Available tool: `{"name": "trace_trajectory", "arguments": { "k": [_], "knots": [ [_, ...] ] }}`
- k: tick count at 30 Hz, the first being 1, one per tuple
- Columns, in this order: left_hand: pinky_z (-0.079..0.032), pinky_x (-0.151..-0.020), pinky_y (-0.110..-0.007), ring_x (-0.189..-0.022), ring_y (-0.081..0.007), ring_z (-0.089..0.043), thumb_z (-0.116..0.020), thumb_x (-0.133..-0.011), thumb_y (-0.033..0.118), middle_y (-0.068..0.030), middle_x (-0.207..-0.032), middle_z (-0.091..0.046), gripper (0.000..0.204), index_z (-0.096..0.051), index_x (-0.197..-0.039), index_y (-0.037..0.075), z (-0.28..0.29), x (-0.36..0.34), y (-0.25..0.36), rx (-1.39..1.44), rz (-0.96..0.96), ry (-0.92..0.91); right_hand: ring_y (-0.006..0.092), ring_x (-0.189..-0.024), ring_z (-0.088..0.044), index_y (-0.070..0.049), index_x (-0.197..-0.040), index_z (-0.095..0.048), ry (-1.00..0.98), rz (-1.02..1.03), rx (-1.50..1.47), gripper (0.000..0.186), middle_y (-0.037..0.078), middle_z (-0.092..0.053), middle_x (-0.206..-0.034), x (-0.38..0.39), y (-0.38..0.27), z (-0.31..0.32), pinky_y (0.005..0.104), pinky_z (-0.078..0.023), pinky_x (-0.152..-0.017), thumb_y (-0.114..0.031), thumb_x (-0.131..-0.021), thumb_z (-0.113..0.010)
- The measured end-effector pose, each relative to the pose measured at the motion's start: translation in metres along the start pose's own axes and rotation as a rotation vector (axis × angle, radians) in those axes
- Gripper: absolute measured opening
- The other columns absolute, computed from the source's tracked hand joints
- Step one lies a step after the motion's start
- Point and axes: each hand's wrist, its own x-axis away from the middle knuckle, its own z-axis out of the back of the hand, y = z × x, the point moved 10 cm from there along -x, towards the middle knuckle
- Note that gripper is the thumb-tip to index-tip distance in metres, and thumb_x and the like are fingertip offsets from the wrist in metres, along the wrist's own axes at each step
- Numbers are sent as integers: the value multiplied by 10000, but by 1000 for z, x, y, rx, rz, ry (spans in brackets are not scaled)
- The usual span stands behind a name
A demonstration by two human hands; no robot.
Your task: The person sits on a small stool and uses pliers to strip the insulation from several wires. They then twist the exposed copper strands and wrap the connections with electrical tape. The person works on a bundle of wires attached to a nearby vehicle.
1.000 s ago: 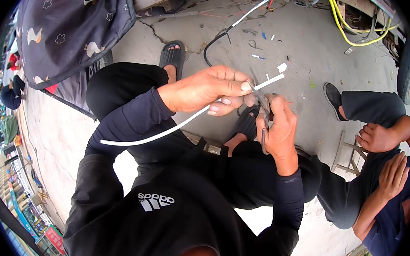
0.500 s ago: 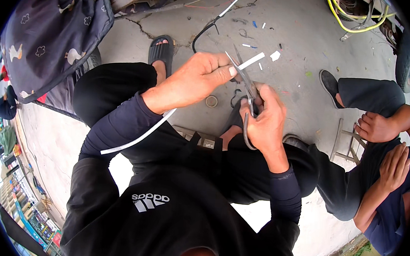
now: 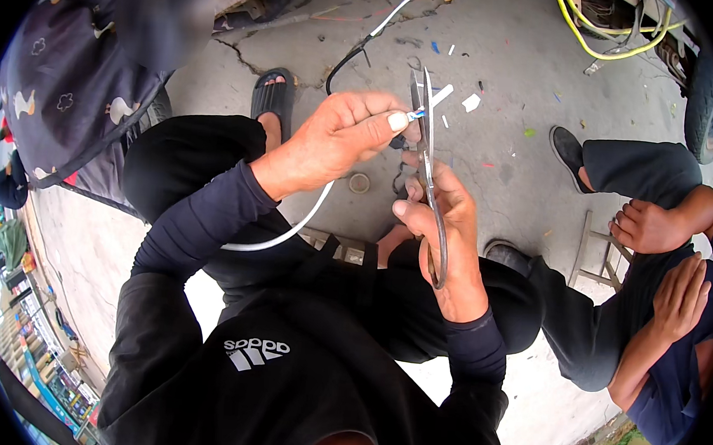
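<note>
A white cable (image 3: 294,229) is pinched between the thumb and fingers of my left hand (image 3: 335,135), its tail hanging below the wrist in a curve. Thin inner wires (image 3: 416,114), one of them blue, show bare just past the thumb tip. My right hand (image 3: 445,227) is closed on a pair of metal scissors (image 3: 428,168), blades pointing away from me and slightly apart beside those wires. Just beyond the blades is a short piece of white sheath (image 3: 442,94); whether it touches them I cannot tell.
Cut scraps (image 3: 471,103) litter the concrete floor. A black-and-white cable (image 3: 352,55) lies beyond my left hand. Yellow hose (image 3: 592,42) loops at the far right. A seated person's hands (image 3: 650,225) are close on the right, near a small stool (image 3: 590,251). A dark patterned cover (image 3: 69,78) hangs left.
The scissors have swung more upright and my right hand has come slightly nearer me. Coloured inner wires now show at my left thumb, where white sheath crossed the blades before.
</note>
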Motion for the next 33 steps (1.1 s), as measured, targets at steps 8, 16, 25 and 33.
{"name": "trace_trajectory", "arguments": {
  "k": [8,16,25,33],
  "knots": [
    [-262,-544,-230,-615,-24,-312,-517,-1088,313,92,-703,-367,325,-654,-1113,19,3,5,-1,-108,25,-15,86,-709,-500,37,-1300,-626,127,242,535,509,2,-500,-812,-2,-17,13,243,-472,-555,32,-803,-737],
    [-409,-793,-276,-867,-80,-499,-517,-1091,267,2,-895,-580,298,-647,-1112,0,-9,1,22,-228,-49,88,63,-762,-478,28,-1285,-642,90,168,301,543,-47,-479,-824,4,-32,14,201,-433,-674,44,-757,-769],
    [-192,-484,-224,-522,-10,-231,-505,-1098,280,117,-645,-302,262,-616,-1186,60,15,44,-62,77,263,204,69,-578,-494,11,-1377,-549,314,110,113,531,-8,-516,-748,-26,-59,131,238,-453,-485,-77,-858,-621],
    [-214,-483,-204,-539,-17,-282,-507,-1090,280,84,-677,-372,224,-610,-1087,81,20,42,-44,155,122,207,202,-866,-681,-29,-1477,-440,191,52,178,577,134,-662,-1048,-59,-25,34,330,-574,-693,-134,-933,-602]
  ]
}}
